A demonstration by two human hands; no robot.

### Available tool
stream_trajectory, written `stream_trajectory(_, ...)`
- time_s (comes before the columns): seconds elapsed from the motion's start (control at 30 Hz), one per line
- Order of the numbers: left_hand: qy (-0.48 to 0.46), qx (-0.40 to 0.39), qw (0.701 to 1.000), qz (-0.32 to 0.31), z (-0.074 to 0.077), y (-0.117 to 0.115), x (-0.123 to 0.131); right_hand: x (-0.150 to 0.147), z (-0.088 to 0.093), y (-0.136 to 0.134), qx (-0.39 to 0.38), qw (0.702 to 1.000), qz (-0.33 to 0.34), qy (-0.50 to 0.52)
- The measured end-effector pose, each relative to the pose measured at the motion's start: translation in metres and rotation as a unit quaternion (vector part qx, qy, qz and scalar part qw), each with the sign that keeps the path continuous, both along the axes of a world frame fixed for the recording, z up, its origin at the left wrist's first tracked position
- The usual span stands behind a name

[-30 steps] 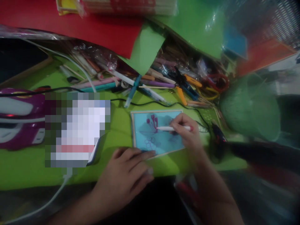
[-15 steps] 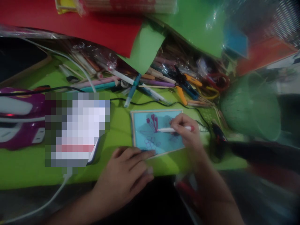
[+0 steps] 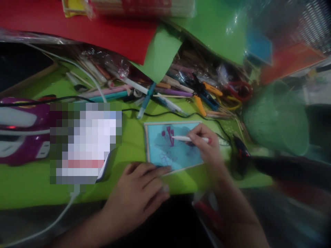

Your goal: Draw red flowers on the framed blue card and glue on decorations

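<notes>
My right hand [image 3: 205,143] pinches a white felt-tip marker [image 3: 186,138] with a reddish end. Its tip touches, or hovers just over, the purple flower drawing [image 3: 168,136] on a light blue card [image 3: 155,148]. Thin pale strips edge the card, which lies flat on the green table. More outlined shapes show lower on the card, in thinner lines. My left hand [image 3: 144,186] lies at the card's lower left edge with fingers stretched out, the index fingertip resting on the card. Nothing is visible in that hand.
To the left, a phone [image 3: 89,141], blurred out, lies beside a purple device [image 3: 23,137] with cables. Pens, sticks and scissors [image 3: 239,89] clutter the back, under red paper [image 3: 116,31] and green sheets. A green translucent container [image 3: 276,119] stands at right; a glue gun [image 3: 243,155] is nearby.
The marker tip has moved slightly up and left along a flower stem, and the marker tilts a little differently. My left hand has stayed in place.
</notes>
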State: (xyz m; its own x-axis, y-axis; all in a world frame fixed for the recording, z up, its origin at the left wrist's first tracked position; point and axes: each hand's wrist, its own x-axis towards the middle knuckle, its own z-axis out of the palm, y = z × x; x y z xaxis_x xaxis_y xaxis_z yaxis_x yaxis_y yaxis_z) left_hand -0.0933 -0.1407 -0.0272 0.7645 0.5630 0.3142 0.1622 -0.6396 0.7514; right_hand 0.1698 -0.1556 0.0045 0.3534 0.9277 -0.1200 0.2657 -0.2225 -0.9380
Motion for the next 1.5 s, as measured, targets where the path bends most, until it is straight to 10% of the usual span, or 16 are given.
stream_trajectory(1.5, 0.007, -0.004, 1.000, -0.004, 0.0017, 0.0011, -0.0005, 0.0040, -0.0029, -0.0047, -0.005, 0.999, 0.006, 0.031)
